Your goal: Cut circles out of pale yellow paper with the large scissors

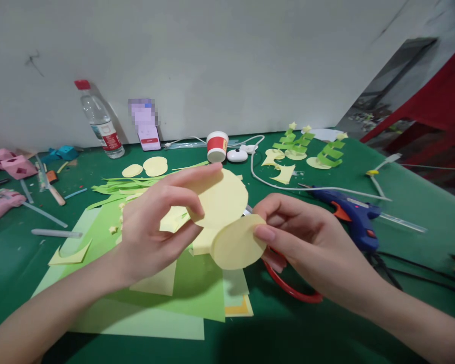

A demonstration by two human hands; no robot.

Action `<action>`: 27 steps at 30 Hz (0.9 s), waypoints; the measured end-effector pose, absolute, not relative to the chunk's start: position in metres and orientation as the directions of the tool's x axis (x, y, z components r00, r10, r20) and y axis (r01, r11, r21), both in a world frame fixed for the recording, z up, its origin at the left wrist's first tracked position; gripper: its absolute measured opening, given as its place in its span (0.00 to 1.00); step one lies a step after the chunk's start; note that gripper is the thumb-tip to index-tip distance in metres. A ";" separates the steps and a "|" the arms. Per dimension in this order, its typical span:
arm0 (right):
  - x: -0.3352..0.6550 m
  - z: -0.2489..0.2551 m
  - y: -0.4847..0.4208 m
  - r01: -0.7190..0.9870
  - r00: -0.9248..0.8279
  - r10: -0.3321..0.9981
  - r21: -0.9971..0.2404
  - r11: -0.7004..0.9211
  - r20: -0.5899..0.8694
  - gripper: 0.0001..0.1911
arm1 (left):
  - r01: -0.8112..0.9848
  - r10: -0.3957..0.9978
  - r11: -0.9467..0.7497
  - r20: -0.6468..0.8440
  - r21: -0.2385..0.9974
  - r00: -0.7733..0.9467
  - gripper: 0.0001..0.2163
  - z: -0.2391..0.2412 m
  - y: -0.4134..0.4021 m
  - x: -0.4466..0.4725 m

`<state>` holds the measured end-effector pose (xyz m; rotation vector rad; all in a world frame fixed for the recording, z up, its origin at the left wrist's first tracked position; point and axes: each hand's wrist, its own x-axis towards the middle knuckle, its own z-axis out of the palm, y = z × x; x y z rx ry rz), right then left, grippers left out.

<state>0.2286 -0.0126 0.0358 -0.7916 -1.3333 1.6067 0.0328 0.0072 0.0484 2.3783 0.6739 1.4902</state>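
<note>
Between the thumb and fingers of my left hand (147,227) is a pale yellow paper circle (225,199). My right hand (307,237) pinches a second pale yellow paper circle (237,247) by its right edge. The two circles overlap in front of me, above the sheets. Below my right hand shows the red handle of a pair of scissors (291,290); its blades are mostly hidden. Green paper sheets (197,288) and yellow offcuts lie under my hands. Thin green paper strips (117,186) are behind my left hand.
At the back stand a water bottle (105,131), a phone (148,134) and a paper cup (217,146). Green spiral paper trees (329,151) are at back right. A blue glue gun (360,222) with a cable lies right. Pink paper shapes (17,164) are left.
</note>
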 end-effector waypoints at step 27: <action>0.227 0.042 -0.028 -0.324 -0.362 0.928 -0.922 -0.214 -0.089 0.06 | 0.362 0.697 -0.715 0.650 0.598 0.302 0.20 0.062 -0.002 0.028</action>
